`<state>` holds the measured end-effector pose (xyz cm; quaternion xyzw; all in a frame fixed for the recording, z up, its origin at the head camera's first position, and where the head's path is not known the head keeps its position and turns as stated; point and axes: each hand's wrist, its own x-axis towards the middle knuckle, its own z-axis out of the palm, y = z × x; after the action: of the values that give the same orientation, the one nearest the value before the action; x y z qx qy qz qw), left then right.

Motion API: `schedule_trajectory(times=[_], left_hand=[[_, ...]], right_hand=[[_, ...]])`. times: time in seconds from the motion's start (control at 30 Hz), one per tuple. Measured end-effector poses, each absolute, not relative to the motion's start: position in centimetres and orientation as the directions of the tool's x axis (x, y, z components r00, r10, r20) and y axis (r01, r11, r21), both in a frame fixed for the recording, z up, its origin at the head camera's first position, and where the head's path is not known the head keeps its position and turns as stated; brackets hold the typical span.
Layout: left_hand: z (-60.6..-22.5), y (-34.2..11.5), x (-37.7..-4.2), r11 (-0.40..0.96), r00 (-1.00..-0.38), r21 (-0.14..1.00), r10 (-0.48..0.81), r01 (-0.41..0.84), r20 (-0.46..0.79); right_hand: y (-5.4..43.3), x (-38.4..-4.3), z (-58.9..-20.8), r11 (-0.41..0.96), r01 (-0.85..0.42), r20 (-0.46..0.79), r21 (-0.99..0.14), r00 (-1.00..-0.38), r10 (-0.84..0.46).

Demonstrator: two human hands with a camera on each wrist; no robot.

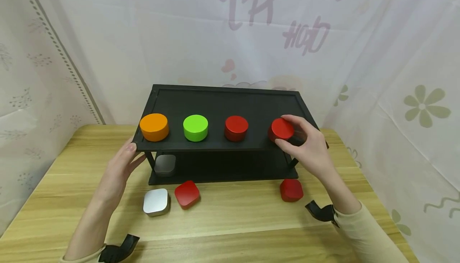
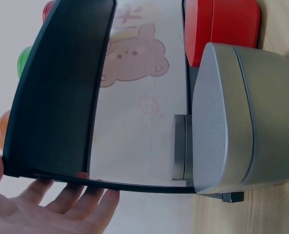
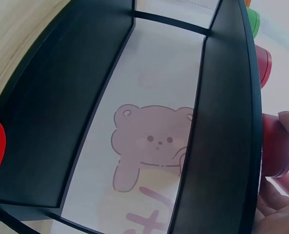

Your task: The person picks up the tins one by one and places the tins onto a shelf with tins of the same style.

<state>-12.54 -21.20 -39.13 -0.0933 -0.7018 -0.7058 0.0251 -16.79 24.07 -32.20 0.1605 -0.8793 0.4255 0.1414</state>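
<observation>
A black two-tier shelf (image 1: 230, 99) stands on the wooden table. My left hand (image 1: 120, 163) grips the left front corner of its top board, thumb above and fingers below along the side. At the right end of that board my right hand (image 1: 305, 145) holds a round red tin (image 1: 282, 129) between thumb and fingers; in the right wrist view this tin (image 3: 277, 146) is at or very near the board surface. To its left on the board stand another round red tin (image 1: 236, 128), a green one (image 1: 195, 127) and an orange one (image 1: 154, 127).
On the lower tier sits a grey rounded-square tin (image 1: 165, 165) at the left. In front of the shelf lie a silver rounded-square tin (image 1: 156, 201), a red one (image 1: 187, 194) and another red one (image 1: 292, 190). A printed white curtain (image 1: 201, 35) hangs behind.
</observation>
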Motion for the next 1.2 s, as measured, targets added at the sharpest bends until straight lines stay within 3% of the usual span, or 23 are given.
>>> schedule_trajectory(times=[1.2], left_hand=[[-39.0, -21.0, -12.3, -0.032, -0.983, 0.986, 0.086, 0.163, 0.165]], right_hand=[[24.0, -18.2, -32.2, 0.651, -0.338, 0.296, -0.680, -0.938, -0.179]])
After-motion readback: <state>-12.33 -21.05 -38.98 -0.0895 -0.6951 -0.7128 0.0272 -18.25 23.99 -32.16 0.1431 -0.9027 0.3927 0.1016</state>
